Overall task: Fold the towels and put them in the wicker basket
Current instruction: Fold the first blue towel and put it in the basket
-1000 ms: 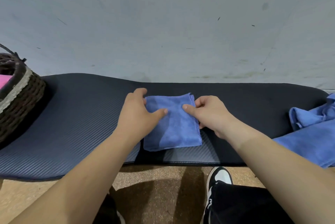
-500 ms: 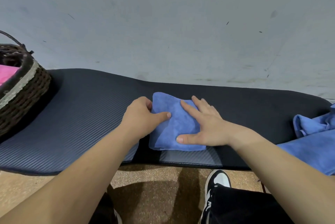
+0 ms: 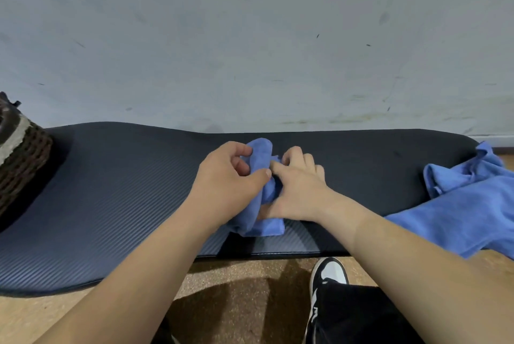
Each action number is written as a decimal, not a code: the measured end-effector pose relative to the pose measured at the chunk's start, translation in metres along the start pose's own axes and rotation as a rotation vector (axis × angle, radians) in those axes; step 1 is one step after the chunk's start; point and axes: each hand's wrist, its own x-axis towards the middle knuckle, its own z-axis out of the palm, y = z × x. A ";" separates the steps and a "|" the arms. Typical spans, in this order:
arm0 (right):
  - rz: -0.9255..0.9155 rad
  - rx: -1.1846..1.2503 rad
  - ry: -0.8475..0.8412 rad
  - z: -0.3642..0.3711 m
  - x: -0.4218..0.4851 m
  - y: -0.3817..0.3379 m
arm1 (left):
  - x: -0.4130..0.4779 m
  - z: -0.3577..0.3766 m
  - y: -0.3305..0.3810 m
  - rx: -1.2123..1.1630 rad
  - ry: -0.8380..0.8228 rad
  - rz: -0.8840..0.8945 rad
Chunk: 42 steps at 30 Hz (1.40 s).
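**Blue towel bunched between two hands on the dark mat**

Grey and scuffed, the wall (image 3: 250,37) fills the whole upper half of the scene. Below it a dark ribbed mat (image 3: 111,190) stretches from nine o'clock to three o'clock, its near edge dropping to a tan floor (image 3: 236,302).

At three o'clock a loose pile of blue towels (image 3: 467,210) spills over the mat's end; its right side is cut off by the frame, so I cannot tell how many there are. At nine o'clock only a slice of the wicker basket (image 3: 19,160) shows, dark weave with a pale band, and its inside is out of sight.

Dead centre sits the folded blue towel (image 3: 264,224), partly lifted and bunched. The left hand (image 3: 228,185) is curled around its upper part, thumb pressing the cloth. The right hand (image 3: 300,190) is closed on the towel from the other side, a finger tucked under a fold; its fingertips are mostly buried in the fabric. How many layers the towel has is hard to make out.

At six o'clock a black-and-white shoe (image 3: 328,274) pokes out beneath a dark trouser leg (image 3: 356,316).
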 end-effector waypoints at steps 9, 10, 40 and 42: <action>-0.039 0.560 -0.137 -0.018 0.000 0.025 | -0.004 0.025 0.005 0.165 -0.029 0.077; -0.015 0.580 -0.126 -0.018 0.001 0.028 | -0.004 0.025 0.002 0.172 -0.049 0.083; 0.081 1.405 -0.242 -0.015 0.001 -0.062 | -0.041 -0.107 -0.058 -0.169 -0.263 -0.061; 0.099 1.455 -0.210 -0.009 0.000 -0.082 | -0.043 -0.128 -0.067 -0.328 -0.269 -0.097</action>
